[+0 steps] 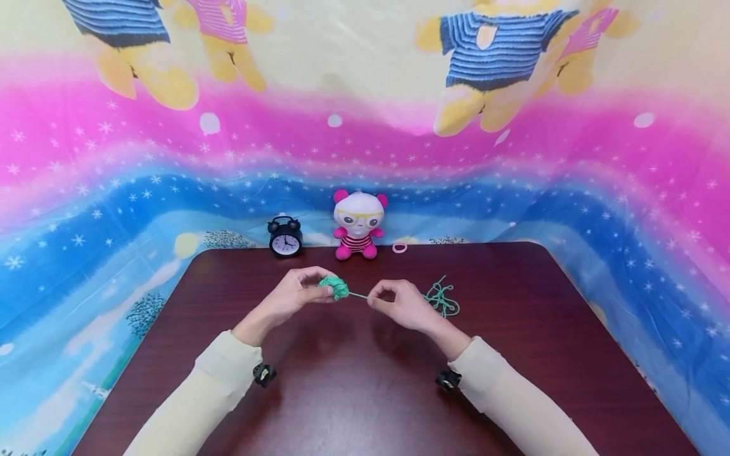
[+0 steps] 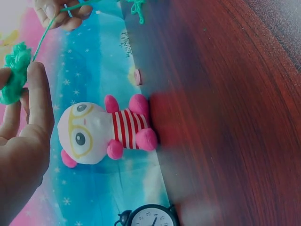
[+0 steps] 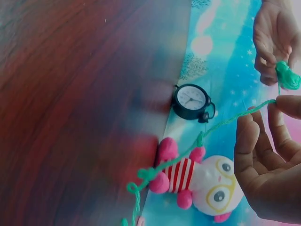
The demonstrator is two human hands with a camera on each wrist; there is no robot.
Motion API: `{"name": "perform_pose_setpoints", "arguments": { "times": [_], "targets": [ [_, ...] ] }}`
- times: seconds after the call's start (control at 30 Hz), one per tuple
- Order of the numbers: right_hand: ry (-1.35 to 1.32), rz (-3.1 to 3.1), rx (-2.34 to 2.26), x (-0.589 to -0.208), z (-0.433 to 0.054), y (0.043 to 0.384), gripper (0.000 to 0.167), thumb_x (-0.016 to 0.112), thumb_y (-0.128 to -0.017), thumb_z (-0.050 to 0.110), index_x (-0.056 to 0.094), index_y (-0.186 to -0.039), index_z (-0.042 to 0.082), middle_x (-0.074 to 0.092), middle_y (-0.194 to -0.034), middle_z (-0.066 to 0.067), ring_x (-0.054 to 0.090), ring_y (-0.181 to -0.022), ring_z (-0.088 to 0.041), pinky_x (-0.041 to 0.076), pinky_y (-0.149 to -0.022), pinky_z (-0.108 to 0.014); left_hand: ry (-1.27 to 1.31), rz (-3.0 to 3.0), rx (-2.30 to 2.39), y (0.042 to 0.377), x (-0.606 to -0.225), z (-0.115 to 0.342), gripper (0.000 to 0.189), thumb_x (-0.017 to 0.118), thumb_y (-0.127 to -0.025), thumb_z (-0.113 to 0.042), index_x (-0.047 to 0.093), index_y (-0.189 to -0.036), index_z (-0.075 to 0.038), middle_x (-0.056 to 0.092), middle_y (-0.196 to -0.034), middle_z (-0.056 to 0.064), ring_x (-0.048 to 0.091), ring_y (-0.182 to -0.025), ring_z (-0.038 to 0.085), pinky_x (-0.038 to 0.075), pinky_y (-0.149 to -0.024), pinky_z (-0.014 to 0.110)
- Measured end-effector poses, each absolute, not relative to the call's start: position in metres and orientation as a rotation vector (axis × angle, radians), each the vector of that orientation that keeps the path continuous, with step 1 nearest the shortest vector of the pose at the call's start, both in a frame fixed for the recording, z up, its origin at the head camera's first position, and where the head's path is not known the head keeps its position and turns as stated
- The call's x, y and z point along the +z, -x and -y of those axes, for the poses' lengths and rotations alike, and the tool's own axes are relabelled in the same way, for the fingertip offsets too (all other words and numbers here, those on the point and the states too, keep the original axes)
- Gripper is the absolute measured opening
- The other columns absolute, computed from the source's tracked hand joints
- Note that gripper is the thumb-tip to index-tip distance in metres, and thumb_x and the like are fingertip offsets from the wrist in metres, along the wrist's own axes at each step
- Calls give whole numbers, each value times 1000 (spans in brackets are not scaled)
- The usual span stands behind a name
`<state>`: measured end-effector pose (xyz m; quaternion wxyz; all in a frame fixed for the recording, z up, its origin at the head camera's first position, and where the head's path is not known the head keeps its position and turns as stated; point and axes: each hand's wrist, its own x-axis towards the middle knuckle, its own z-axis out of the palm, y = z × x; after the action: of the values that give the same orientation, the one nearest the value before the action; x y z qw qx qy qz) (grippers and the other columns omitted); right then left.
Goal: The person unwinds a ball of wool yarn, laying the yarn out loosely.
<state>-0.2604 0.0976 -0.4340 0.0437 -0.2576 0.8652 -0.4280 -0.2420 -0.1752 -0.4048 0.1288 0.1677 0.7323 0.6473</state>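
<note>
My left hand [image 1: 291, 296] pinches a small wound bundle of green yarn [image 1: 336, 287] between thumb and fingers, raised over the table. A taut length of yarn [image 1: 357, 295] runs from the bundle to my right hand [image 1: 403, 305], which pinches it between thumb and index finger. Past the right hand, the loose yarn tail [image 1: 441, 299] trails in tangled loops toward the table's right side. In the right wrist view, that hanging yarn [image 3: 216, 125] crosses in front of the plush panda, with a few knotty loops lower down.
At the table's [image 1: 353, 392] back edge stand a black twin-bell alarm clock [image 1: 286, 240] and a pink-and-white plush panda [image 1: 358, 221] with yellow glasses. A small pink ring [image 1: 400, 247] lies right of the panda. A printed cloth backdrop [image 1: 365, 152] hangs close behind the table.
</note>
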Motion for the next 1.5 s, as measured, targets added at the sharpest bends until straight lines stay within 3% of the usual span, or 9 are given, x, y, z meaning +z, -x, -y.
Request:
{"name": "perform_pose_setpoints", "arguments": {
  "times": [0.17,0.27,0.43,0.57,0.7,0.9,1.17,1.4,1.5],
  "targets": [
    [726,-2626,-1317,-430,-109,260,5,68,-95,29,72,-94,26,66,-79,5,59,-68,-16,50,-65,-34,-404,-2157,1927,243,-405,175,28,70,-93,-12,57,-114,3,72,-101,3,74,-91,15,58,-93,45],
    [699,-2628,-1329,-428,-115,260,4,69,-95,29,72,-94,26,66,-80,3,59,-64,-17,51,-60,-34,-396,-2176,1963,243,-405,177,32,70,-93,-11,56,-120,0,71,-103,3,73,-91,16,57,-94,49],
    [681,-2685,-1340,-425,-124,263,4,70,-94,26,73,-94,23,70,-89,4,60,-73,-14,51,-67,-31,-441,-2196,1948,243,-405,181,43,66,-96,-11,56,-137,-5,68,-109,6,70,-91,16,59,-90,45],
    [650,-2710,-1364,-422,-131,266,7,70,-94,27,73,-96,21,71,-88,2,62,-77,-15,50,-71,-31,-442,-2215,1904,243,-406,184,36,66,-96,-15,61,-129,0,70,-102,2,69,-88,14,60,-86,35],
    [586,-2708,-1401,-418,-141,271,10,68,-96,29,72,-98,20,70,-86,-2,63,-74,-19,51,-68,-32,-427,-2243,1862,242,-405,186,35,68,-96,-19,63,-123,2,70,-100,3,69,-89,17,60,-90,41],
    [526,-2761,-1398,-417,-157,277,13,67,-96,31,72,-99,20,73,-96,-3,65,-82,-18,53,-73,-32,-429,-2243,1896,241,-403,188,41,65,-98,-24,59,-134,-4,68,-109,8,70,-97,22,58,-91,49],
    [465,-2721,-1467,-416,-181,281,19,65,-98,32,71,-104,15,71,-101,-11,64,-82,-27,56,-70,-37,-351,-2279,1966,243,-404,196,36,69,-95,-18,58,-125,-1,71,-102,-6,71,-91,13,58,-93,44],
    [384,-2720,-1527,-412,-202,285,26,63,-99,32,70,-108,9,70,-114,-17,64,-98,-31,58,-69,-30,-356,-2348,1875,244,-405,200,45,71,-92,-13,58,-135,-12,64,-128,7,70,-98,8,58,-87,29],
    [349,-2729,-1555,-410,-209,286,27,63,-99,33,69,-108,8,69,-117,-18,64,-103,-32,58,-70,-29,-356,-2331,1829,243,-405,200,47,73,-91,-14,59,-136,-12,64,-128,13,71,-101,12,58,-88,29]
  ]
}}
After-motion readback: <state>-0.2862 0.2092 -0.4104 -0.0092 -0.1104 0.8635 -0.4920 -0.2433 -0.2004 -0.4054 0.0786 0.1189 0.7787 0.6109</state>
